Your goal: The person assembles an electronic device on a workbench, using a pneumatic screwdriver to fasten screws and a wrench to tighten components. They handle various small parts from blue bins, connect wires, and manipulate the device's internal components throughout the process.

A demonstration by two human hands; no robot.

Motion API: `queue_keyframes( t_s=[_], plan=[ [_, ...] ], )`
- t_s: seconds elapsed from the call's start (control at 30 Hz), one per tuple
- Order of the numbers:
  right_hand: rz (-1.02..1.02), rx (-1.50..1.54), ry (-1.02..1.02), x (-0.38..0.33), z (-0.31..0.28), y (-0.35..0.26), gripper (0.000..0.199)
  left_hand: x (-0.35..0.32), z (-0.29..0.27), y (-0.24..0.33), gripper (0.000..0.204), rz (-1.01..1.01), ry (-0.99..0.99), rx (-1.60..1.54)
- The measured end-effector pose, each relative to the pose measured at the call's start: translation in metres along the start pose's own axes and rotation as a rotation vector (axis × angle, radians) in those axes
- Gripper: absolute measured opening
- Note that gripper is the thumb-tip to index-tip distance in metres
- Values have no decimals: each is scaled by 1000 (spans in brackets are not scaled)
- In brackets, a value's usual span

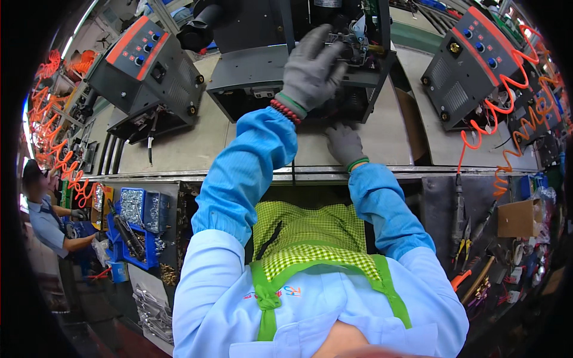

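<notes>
Bench (197, 143): three dark machine cases are being carried, well apart.
Middle case (250, 71): is being worked on open, its wiring part (349, 42) exposed at the upper right.
Left hand (310, 68): gloved, fingers are being spread over the wiring part, touching it.
Right hand (343, 143): gloved, is being pressed flat at the case's lower edge; grip cannot be told.

Both hands covered by grey knit gloves: left hand (310, 65), right hand (344, 143); green band seen at each cuff. Red bead bracelet (285, 111) worn at left wrist. Bright blue oversleeves (250, 173) worn over pale blue shirt (310, 310). Green-and-white checked apron (310, 238) edged with plain green straps; small printed mark borne on shirt chest.
</notes>
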State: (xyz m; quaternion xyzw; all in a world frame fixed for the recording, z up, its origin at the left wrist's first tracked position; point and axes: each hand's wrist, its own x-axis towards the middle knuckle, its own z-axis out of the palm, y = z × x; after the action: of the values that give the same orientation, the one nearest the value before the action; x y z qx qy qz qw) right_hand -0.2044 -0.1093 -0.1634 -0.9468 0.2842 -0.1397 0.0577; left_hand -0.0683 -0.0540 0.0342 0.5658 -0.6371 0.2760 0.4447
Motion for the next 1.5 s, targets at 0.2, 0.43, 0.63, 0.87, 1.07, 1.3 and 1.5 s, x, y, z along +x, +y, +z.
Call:
queue_keyframes(
  t_s=[0.2, 0.43, 0.63, 0.87, 1.07, 1.3, 1.5],
  plan=[
    [-125, -128, -150, 13, -19, -13, 23, -7, -30, -7, 26, -67, 51, -20],
    [-205, -126, -126, 9, -8, 6, 28, -26, -4, -7, 26, 40, -280, 351],
    [-271, 16, -85, 7, -12, 18, 22, 6, 16, 2, 33, -283, -641, 486],
    [-232, 195, 122, -6, -29, 24, 17, 29, 18, 0, 32, -418, -776, 408],
    [105, 1094, 156, 6, -76, 12, 16, 22, 21, -11, 29, -363, -710, 447],
    [125, 1297, 193, 63, -58, 10, 19, 15, 28, -14, 22, -341, -671, 500],
    [-127, 141, 336, 92, -33, 27, 17, 13, 37, -18, 21, -307, -595, 534]
  ],
)
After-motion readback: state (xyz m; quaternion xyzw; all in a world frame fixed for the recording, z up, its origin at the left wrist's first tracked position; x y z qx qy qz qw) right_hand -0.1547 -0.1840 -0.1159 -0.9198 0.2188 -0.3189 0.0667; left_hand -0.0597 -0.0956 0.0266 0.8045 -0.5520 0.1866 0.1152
